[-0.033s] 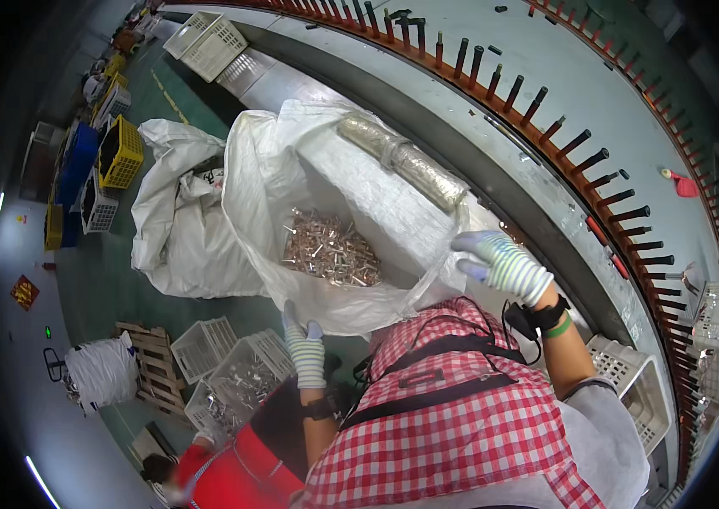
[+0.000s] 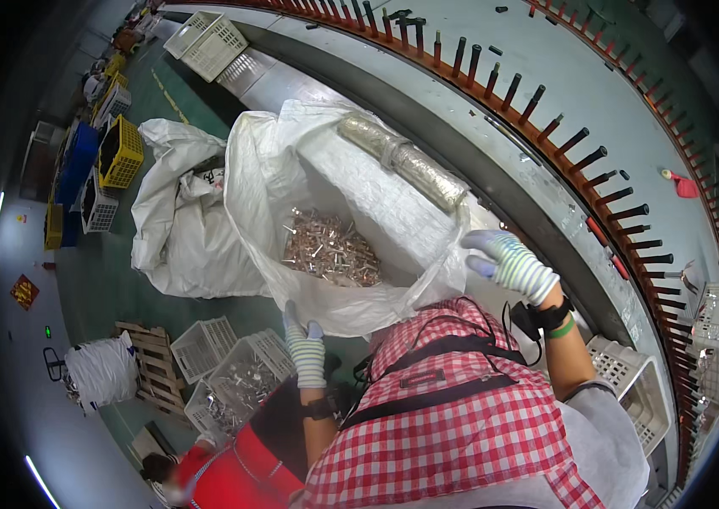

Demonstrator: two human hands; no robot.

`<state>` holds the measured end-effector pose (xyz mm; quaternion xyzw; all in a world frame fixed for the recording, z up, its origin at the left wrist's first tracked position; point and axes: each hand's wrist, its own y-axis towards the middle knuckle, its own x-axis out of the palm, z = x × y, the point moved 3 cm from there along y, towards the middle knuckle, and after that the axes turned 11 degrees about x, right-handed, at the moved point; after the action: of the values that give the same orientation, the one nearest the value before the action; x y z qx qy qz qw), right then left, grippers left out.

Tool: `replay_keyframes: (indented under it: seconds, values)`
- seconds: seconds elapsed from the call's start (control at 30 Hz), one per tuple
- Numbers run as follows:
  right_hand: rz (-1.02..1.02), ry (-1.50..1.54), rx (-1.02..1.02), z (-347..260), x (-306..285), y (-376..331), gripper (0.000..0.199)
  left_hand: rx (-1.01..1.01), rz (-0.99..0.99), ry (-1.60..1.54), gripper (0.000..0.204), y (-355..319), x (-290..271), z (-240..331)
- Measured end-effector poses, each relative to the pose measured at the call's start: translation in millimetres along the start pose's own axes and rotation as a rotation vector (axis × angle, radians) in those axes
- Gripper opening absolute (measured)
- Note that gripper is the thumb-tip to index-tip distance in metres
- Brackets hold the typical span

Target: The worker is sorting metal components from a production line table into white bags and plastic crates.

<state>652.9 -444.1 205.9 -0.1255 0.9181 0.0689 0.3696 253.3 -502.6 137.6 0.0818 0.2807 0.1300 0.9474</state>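
Note:
A big white woven sack [image 2: 262,204] stands wide open before me. At its bottom lies a heap of small coppery and silvery metal pieces [image 2: 330,248], too small to tell their kind. My left hand [image 2: 305,348], in a striped glove, rests by the sack's near left rim, fingers stretched and thumb apart; whether it touches the rim I cannot tell. Just off the right rim is my right hand [image 2: 514,267], gloved alike, its fingers loosely bent and apart with nothing visible in them. A roll wrapped in shiny clear film [image 2: 406,161] lies along the sack's far side.
A second white sack [image 2: 194,242] slumps to the left. Beyond the metal ledge runs a curved rail of upright dark-tipped pegs [image 2: 533,109]. Crates of metal parts [image 2: 262,352] stand lower left, beside a person in red [image 2: 236,475]. A white crate [image 2: 635,382] sits at my right.
My right hand has shifted slightly right, away from the sack's rim. The pegs on the rail have slid a little leftward. My left hand stays in place.

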Motion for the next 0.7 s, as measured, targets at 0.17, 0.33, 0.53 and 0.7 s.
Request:
replay_keyframes:
  seconds: [0.17,0.33,0.53,0.7]
  values:
    - [0.178,-0.133,0.241,36,-36,-55,0.028,-0.103,-0.038,-0.157,0.059,-1,10,15]
    - [0.645,0.15,0.518,93,-72,-135,0.022,0.004,-0.116,-0.021,0.064,-13,20,40]
    - [1.524,0.722,0.464,172,-117,-219,0.019,0.041,-0.158,0.004,0.065,-13,18,-9]
    - [1.836,0.551,0.365,198,-161,-223,0.034,0.174,-0.176,0.106,0.066,13,27,-21]
